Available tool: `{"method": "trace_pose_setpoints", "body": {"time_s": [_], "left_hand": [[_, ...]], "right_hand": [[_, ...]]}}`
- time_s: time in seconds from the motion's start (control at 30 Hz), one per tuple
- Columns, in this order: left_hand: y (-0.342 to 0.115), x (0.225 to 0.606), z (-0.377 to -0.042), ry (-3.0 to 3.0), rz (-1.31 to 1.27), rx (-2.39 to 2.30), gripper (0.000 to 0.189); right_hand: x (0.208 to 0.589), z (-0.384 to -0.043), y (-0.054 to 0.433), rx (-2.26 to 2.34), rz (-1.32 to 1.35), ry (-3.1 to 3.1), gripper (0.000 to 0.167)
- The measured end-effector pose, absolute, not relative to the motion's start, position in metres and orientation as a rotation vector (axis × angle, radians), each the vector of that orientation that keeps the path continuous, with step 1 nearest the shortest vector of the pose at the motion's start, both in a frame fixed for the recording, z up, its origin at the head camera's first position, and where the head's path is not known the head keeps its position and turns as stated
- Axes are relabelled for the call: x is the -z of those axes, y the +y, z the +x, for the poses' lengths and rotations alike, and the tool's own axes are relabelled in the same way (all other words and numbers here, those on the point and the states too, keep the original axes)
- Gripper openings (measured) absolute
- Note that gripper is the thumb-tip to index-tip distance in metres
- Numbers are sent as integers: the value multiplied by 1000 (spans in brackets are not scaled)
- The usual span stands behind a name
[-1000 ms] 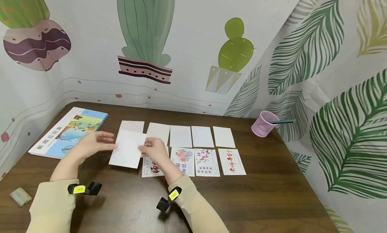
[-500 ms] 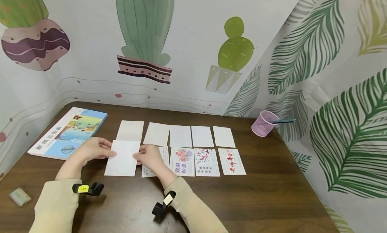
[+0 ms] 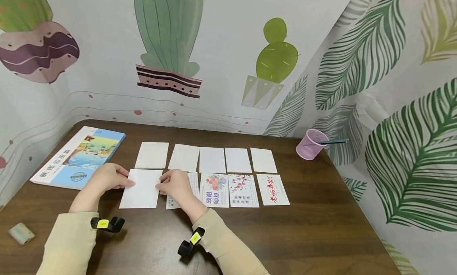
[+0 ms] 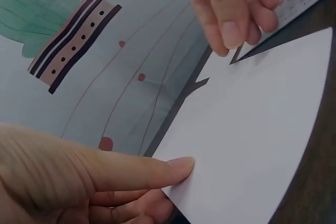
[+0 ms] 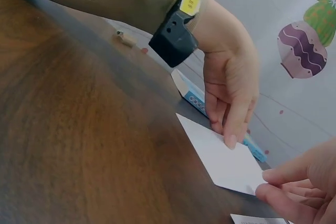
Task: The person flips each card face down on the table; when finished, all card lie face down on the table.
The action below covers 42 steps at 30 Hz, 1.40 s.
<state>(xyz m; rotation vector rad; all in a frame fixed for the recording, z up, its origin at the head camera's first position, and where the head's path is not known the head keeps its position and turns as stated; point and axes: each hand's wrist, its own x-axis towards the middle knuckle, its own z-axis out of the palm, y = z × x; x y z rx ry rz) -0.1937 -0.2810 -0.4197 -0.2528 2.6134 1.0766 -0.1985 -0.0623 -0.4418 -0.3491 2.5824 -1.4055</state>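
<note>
A blank white card (image 3: 140,189) lies at or just above the tabletop, at the left end of the lower row of cards. My left hand (image 3: 108,179) pinches its left edge, thumb on top, as the left wrist view shows with the thumb (image 4: 173,172). At the opposite edge my right hand (image 3: 176,184) pinches the card between thumb and fingers (image 5: 283,174). Partly under the right hand is a printed card (image 3: 192,183). Directly behind the held card lies another blank card (image 3: 152,155).
More blank cards (image 3: 212,160) continue the back row. In front of them lie printed cards: one with flowers (image 3: 215,189), one with blossoms (image 3: 243,191), one with red writing (image 3: 273,189). A book (image 3: 82,156) lies left, an eraser-like block (image 3: 22,233) nearer, a pink pen cup (image 3: 310,145) right.
Both hands have brought the white card down and toward me, to the left. It overlapped the blank card behind it earlier; now that card shows whole.
</note>
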Motion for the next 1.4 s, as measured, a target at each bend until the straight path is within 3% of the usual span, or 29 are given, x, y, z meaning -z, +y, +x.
{"method": "trace_pose_setpoints", "body": {"time_s": [0.73,1.4], "left_hand": [[-275,417,-192,2631,-296,-1038,51],[-192,408,-187,2567,46,-1266,55]], "right_hand": [[439,-196,-63,1267,-411,2611,16],[416,-219,31,1136,-203,2675,37]]}}
